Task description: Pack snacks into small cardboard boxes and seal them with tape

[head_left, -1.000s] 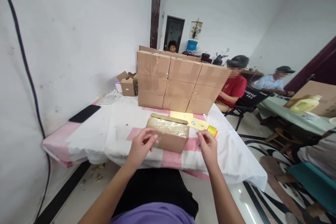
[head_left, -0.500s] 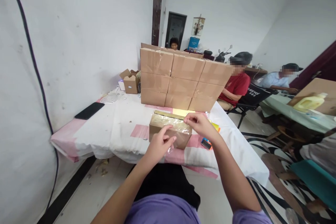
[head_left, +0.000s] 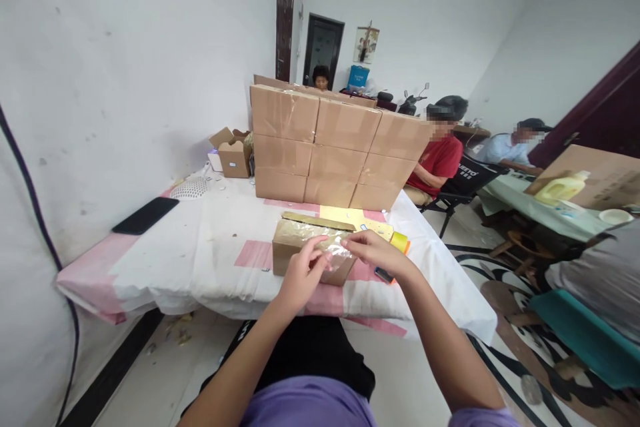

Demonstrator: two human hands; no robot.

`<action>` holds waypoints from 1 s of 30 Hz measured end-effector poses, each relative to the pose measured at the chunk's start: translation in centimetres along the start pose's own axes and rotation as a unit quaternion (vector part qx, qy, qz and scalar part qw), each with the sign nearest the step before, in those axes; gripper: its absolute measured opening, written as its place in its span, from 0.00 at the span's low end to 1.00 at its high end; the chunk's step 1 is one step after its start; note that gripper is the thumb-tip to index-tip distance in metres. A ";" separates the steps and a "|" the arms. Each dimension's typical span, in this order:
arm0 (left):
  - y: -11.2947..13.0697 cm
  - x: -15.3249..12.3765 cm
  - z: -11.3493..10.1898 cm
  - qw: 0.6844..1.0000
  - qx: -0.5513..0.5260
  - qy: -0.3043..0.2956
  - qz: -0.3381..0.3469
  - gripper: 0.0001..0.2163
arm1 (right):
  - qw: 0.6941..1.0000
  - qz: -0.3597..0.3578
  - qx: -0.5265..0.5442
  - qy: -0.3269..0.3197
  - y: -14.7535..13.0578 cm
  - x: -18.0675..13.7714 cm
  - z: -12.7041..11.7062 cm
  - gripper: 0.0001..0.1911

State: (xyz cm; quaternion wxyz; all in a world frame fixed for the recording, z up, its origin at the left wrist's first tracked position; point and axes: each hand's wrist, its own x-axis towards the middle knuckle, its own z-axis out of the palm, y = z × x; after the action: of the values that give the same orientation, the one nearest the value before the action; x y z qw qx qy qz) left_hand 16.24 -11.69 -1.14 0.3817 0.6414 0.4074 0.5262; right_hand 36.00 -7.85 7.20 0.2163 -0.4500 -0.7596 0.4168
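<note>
Small carton (head_left: 286, 255): set on the table (head_left: 200, 260), partly covered by both hands.
Left hand (head_left: 303, 270): fingers curled, thumb near forefinger; whether anything is gripped cannot be told.
Right hand (head_left: 379, 255): fingers bunched above the carton; their grip cannot be made out.
Stacked cartons (head_left: 337, 170): a person (head_left: 321, 73) is mostly hidden behind.

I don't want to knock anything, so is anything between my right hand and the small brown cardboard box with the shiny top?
Nothing visible stands between your right hand and the brown box; contact is unclear. Your left hand is alongside, not between.
</note>
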 end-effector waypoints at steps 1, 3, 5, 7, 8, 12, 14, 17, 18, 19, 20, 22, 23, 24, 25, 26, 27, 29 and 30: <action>0.0 0.0 0.0 1.000 0.000 0.001 0.005 0.17 | 1.000 0.004 0.020 -0.010 0.0 -0.2 0.0 0.25; 0.0 0.0 0.0 1.000 0.000 0.006 0.013 0.18 | 0.999 -0.005 0.045 -0.018 -0.1 -0.4 0.0 0.23; 0.0 -0.1 0.3 1.000 -0.005 0.012 0.013 0.18 | 0.999 -0.027 0.043 -0.006 -0.2 -0.5 -0.1 0.20; 0.1 -0.3 0.6 0.999 -0.011 0.033 -0.003 0.19 | 0.999 -0.047 0.012 0.021 -0.3 -0.4 -0.4 0.17; 0.2 -0.4 0.8 0.998 -0.013 0.051 -0.018 0.19 | 0.997 -0.055 -0.011 0.046 -0.3 -0.3 -0.7 0.16; -0.3 -1.0 1.2 0.990 0.005 0.128 -0.059 0.19 | 0.984 -0.082 -0.097 0.127 -0.3 0.8 -2.9 0.17; -0.6 -1.1 1.1 0.989 0.020 0.140 -0.039 0.19 | 0.987 -0.085 -0.102 0.087 -0.5 1.7 -4.3 0.18; -0.8 -0.9 0.8 0.991 0.044 0.128 -0.003 0.19 | 0.993 -0.077 -0.085 0.003 -0.9 3.1 -5.9 0.20; -0.7 -0.8 0.8 0.991 0.052 0.121 0.004 0.20 | 0.994 -0.073 -0.078 -0.018 -1.1 3.6 -6.2 0.21; -0.7 -0.7 0.7 0.991 0.061 0.115 0.009 0.21 | 0.994 -0.070 -0.072 -0.036 -1.2 4.0 -6.5 0.21; -0.6 -0.6 0.7 0.991 0.069 0.111 0.012 0.22 | 0.994 -0.068 -0.066 -0.051 -1.3 4.4 -6.7 0.20; -0.7 -0.3 0.8 0.991 0.081 0.109 0.013 0.23 | 0.993 -0.064 -0.059 -0.077 -1.4 5.2 -6.9 0.19; -0.7 -0.2 0.8 0.990 0.087 0.107 0.014 0.23 | 0.993 -0.058 -0.062 -0.086 -1.3 5.6 -7.0 0.18; -0.8 -0.2 0.9 0.990 0.092 0.105 0.016 0.24 | 0.992 -0.049 -0.069 -0.092 -1.1 6.1 -6.9 0.17; -1.0 -0.1 1.0 0.990 0.098 0.101 0.017 0.24 | 0.992 -0.040 -0.079 -0.095 -0.9 6.6 -6.8 0.16; -1.1 -0.1 1.2 0.990 0.106 0.096 0.019 0.25 | 0.991 -0.030 -0.091 -0.095 -0.5 7.1 -6.7 0.15; -1.3 0.0 1.3 0.989 0.119 0.090 0.021 0.25 | 0.990 -0.022 -0.101 -0.093 0.0 7.7 -6.6 0.14; -1.5 0.1 1.5 0.985 0.154 0.070 0.021 0.25 | 0.990 -0.012 -0.114 -0.087 1.0 8.7 -6.2 0.13; -1.5 0.2 1.6 0.983 0.171 0.058 0.018 0.25 | 0.990 -0.008 -0.115 -0.086 1.4 9.1 -6.1 0.12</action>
State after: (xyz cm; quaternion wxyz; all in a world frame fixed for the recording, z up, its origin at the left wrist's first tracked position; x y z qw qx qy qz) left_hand 17.66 -11.01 -2.73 0.2329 0.6729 0.5014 0.4915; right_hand 36.39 3.06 8.98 0.0998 -0.4282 -0.8220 0.3618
